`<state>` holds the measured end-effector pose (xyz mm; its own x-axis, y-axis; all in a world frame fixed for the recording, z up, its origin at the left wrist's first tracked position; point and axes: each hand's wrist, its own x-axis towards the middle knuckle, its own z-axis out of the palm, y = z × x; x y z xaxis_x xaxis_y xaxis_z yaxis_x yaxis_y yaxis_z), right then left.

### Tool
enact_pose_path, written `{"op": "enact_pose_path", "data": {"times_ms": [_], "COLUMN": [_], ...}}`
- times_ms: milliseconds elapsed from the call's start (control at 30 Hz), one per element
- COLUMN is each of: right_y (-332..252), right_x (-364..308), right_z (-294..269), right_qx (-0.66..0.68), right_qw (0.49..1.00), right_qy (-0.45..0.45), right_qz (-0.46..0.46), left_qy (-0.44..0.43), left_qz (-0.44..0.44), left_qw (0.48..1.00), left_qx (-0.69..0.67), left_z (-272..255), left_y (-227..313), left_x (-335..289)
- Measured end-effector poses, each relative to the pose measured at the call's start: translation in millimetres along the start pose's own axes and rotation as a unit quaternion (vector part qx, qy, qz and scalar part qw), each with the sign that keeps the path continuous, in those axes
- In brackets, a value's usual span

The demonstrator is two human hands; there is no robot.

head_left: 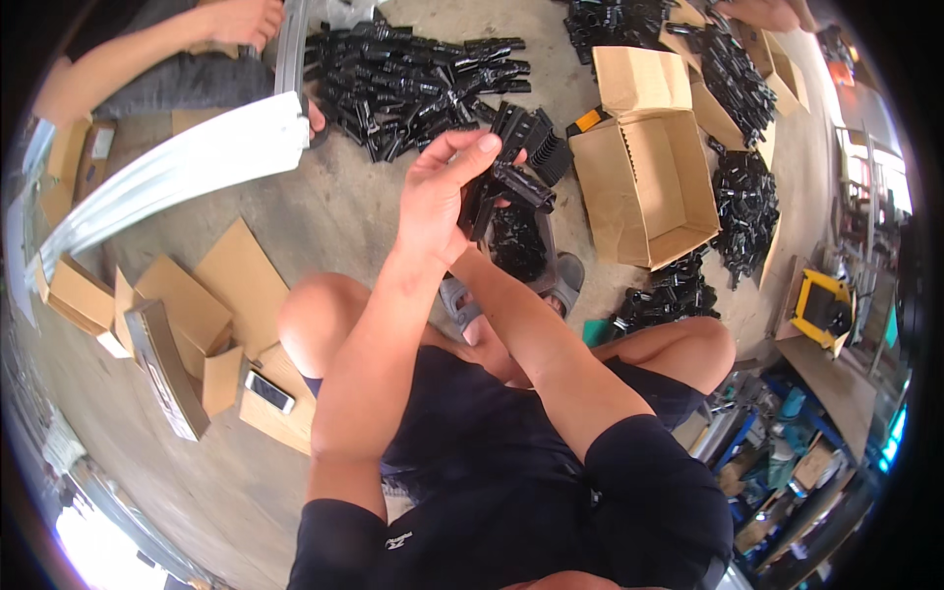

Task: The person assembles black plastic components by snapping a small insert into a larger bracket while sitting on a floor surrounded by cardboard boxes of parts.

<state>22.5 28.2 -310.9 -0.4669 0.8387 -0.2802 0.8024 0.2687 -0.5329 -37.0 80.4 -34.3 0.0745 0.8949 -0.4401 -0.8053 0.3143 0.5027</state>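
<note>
In front of me, above my feet, my left hand point(440, 182) is closed on black plastic parts point(521, 187), its thumb pressed along their upper side. Crossing behind it, my right hand point(460, 246) is mostly hidden by the left wrist and the parts. A few fingertips show at the edges of the black pieces, apparently wrapped round them from behind. Just beyond is a dark ribbed piece point(553, 152); whether it is held or lies on the floor I cannot tell. A large heap of similar black parts point(393, 84) spreads across the floor beyond my hands.
An open cardboard box point(639, 187) stands to the right, near more black heaps point(744, 211). Flattened cartons point(182, 305) and a phone point(268, 391) lie left. At upper left, another person's hand point(246, 22) is beside long pale strips point(187, 167). Shelving point(796, 462) stands lower right.
</note>
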Motion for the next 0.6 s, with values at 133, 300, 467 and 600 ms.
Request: {"op": "enact_pose_path", "data": {"times_ms": [133,300,467,600], "right_y": [-5,-17,-15,-20], "right_x": [0,-7,-8,-9], "right_z": [-8,-19,-31,-27], "right_qx": [0.018,0.052,0.072,0.091], "right_qw": [1.0,0.998,0.997,0.996], "right_qy": [-0.012,-0.007,0.003,-0.007], "right_qz": [-0.006,-0.015,-0.01,-0.014], "left_qy": [0.002,0.006,0.032,0.068], "left_qz": [0.016,0.022,0.047,0.083], "left_qw": [1.0,0.999,0.994,0.99], "left_qx": [0.009,0.038,0.097,0.091], "left_z": [10,18,20,30], "left_y": [-10,-28,-42,-45], "left_x": [-12,-24,-13,-19]}}
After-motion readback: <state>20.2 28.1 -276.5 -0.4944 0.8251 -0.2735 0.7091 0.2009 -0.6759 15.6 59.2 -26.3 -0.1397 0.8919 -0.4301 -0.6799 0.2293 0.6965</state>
